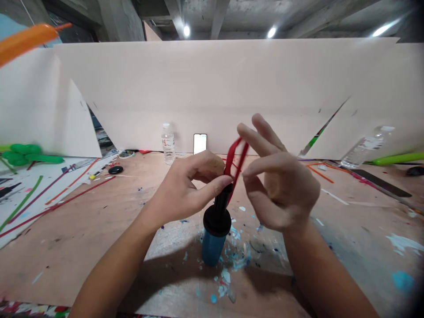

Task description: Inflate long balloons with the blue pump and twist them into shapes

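Head view: you had one pump [213, 243], one red balloon [231, 158]. Your left hand [188, 185] pinched the balloon atop the pump; your right hand [281, 185] hung half-open, hold unclear.

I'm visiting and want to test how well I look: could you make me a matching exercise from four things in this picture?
1. Pump
2. Phone
3. Orange balloon
4. Red balloon

A. in the upper left of the view
B. at the left hand's fingertips
C. blue body, black top
D. upright, screen lit white

Pairs: 1-C, 2-D, 3-A, 4-B
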Motion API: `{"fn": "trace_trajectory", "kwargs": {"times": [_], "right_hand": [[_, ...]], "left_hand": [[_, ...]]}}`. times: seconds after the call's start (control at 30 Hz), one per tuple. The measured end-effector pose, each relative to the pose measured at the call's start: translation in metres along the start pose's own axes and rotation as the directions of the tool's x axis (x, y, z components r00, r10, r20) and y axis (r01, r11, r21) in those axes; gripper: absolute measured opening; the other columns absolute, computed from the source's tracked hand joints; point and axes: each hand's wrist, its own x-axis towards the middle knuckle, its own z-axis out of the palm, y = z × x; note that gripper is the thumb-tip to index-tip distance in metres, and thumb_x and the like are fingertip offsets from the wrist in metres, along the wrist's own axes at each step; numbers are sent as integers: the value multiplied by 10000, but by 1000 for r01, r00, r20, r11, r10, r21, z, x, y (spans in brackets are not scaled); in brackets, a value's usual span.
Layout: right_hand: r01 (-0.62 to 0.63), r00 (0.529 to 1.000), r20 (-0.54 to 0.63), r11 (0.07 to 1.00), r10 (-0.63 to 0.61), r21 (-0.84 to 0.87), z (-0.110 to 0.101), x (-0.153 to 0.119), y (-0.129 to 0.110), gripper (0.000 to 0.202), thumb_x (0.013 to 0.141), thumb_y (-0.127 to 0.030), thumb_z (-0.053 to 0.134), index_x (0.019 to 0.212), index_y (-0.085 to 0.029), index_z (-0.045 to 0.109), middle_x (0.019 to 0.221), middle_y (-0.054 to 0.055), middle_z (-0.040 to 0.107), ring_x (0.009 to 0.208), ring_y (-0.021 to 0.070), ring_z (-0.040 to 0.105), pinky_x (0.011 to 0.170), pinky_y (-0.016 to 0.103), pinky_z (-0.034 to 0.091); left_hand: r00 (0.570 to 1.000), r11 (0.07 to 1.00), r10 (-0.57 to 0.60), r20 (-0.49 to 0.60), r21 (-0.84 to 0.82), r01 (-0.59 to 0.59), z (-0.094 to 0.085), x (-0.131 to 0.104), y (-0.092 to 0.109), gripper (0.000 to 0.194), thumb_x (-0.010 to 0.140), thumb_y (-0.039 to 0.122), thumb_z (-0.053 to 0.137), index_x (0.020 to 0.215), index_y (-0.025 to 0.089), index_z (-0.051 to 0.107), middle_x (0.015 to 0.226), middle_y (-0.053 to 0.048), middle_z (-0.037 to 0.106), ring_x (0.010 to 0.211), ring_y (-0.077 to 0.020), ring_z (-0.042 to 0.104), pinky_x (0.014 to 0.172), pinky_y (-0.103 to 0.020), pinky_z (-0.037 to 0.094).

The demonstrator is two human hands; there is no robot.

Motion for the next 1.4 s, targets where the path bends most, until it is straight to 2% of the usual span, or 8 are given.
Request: {"fn": "trace_trajectory", "kwargs": {"times": [0.17,0.33,0.43,0.53,0.77,1.1,1.23,1.4], "right_hand": [[73,995,76,981,-61,-178,-5,1,7,271,710,-66,570,888,-265,614,1258,25,611,1288,307,463,1008,540,416],[-142,989,15,984,144,-106,-11,1,-2,246,721,-67,578,900,-235,593,769,-8,611,701,150,602,637,310,497],[-390,875,282,918,394,-74,-15,2,-6,273,790,-102,567,1035,-222,549,536,-89,472,446,75,444,440,214,355],[-480,806,333,870,489,-115,-15,4,-4,151,852,-161,548,993,-205,579,458,-109,390,375,53,356,382,197,262],[-419,908,26,908,419,-15,0,1,8,129,864,-149,526,953,-207,601,874,20,674,836,146,660,770,306,536],[-404,907,168,909,385,99,3,-1,25,391,881,-179,499,1262,-260,530,1345,63,541,1272,203,484,1089,446,368],[-576,818,257,736,515,355,24,-11,56,549,883,-305,552,1388,-247,345,1387,111,482,1259,195,492,1033,401,422],[-883,468,642,343,608,319,69,-43,62,608,886,-415,540,1409,-236,286,1262,101,554,1065,177,588,883,361,496]], "left_hand": [[998,996,64,27,63,-66,-3,0,-2,39,826,160,605,861,177,602,786,-11,648,708,-100,623,661,-206,539],[999,997,47,16,68,-48,-3,1,-6,51,817,158,614,862,173,593,802,-19,646,719,-105,625,680,-219,546],[999,997,48,17,55,-49,-4,2,-8,65,818,153,609,875,180,595,799,-13,644,706,-100,616,669,-214,536],[999,999,31,10,30,-31,-5,2,-10,68,830,162,599,893,188,594,801,-8,639,686,-91,601,645,-206,517],[987,962,-159,-13,-228,152,6,5,-14,227,832,314,643,738,175,491,715,14,556,648,-84,543,598,-212,475],[929,662,-312,199,-656,362,30,4,-15,214,892,423,539,910,213,501,671,36,513,498,-69,501,479,-197,451],[900,548,-432,62,-774,317,27,12,-34,241,877,447,548,883,214,489,564,71,414,374,-35,339,339,-129,269],[796,388,-596,-111,-907,164,-12,18,-96,303,943,397,438,737,176,452,507,73,329,325,-30,274,296,-129,205]]}}
